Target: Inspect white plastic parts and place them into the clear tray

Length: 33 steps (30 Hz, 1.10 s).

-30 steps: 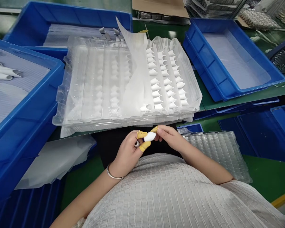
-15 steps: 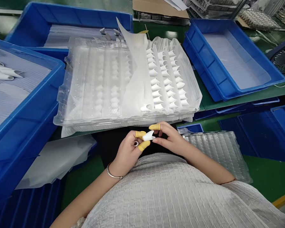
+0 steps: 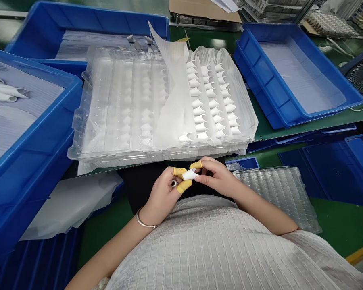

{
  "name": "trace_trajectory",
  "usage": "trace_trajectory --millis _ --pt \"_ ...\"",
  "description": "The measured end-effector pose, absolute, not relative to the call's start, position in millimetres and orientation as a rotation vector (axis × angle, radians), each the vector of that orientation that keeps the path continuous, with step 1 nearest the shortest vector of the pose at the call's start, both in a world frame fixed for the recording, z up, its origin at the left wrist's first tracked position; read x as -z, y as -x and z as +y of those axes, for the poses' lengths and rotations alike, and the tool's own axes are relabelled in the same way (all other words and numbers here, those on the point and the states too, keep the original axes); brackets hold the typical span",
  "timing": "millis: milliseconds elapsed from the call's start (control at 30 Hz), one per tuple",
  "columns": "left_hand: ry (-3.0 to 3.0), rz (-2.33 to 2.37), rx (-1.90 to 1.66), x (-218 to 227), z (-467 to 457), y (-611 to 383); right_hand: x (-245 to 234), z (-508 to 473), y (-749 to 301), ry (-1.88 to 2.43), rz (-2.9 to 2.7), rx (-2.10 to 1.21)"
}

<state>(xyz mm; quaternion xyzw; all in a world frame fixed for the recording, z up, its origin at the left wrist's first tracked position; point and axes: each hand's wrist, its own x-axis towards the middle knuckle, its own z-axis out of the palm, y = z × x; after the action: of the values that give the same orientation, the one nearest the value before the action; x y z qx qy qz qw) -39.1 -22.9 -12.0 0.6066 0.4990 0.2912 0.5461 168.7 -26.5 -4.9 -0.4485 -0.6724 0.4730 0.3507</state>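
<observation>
left hand (image 3: 159,194) pinches small white hollow plastic-looking piece (image 3: 189,174) at its two o'clock | long axis toward three o'clock, open end nearer right hand (image 3: 218,176) | right hand curled there, whether gripping cannot tell

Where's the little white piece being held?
The white piece is near the head view's middle, just below the clear tray, held between the left hand and right hand.

smooth matt white piece (image 3: 190,174), glossy plastic bins (image 3: 45,149), shiny clear plastic tray (image 3: 98,117), textured cloth shirt (image 3: 214,241)
</observation>
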Motion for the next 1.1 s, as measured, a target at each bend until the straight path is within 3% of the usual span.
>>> trace_trajectory --millis 167,400,500,800,1100 --pt "-1.394 1.165 -0.698 13.4 -23.2 39.8 9.0 -29.9 -168.7 1.161 -1.879 -1.014" --pt "-1.613 1.110 -0.820 14.5 -23.8 36.8 19.1 -25.5 -162.5 1.226 -1.479 -1.572" --pt "-1.551 1.144 -0.785 15.6 -24.2 36.9 17.3 -25.3 -162.9 1.205 -1.414 -1.630" --pt "-1.391 1.151 -0.725 16.1 -25.5 39.2 4.4 -29.7 -167.5 1.206 -1.805 -1.104" --pt "-1.569 1.109 -0.795 16.7 -24.8 38.2 20.8 -24.8 -164.5 1.180 -1.352 -1.676"
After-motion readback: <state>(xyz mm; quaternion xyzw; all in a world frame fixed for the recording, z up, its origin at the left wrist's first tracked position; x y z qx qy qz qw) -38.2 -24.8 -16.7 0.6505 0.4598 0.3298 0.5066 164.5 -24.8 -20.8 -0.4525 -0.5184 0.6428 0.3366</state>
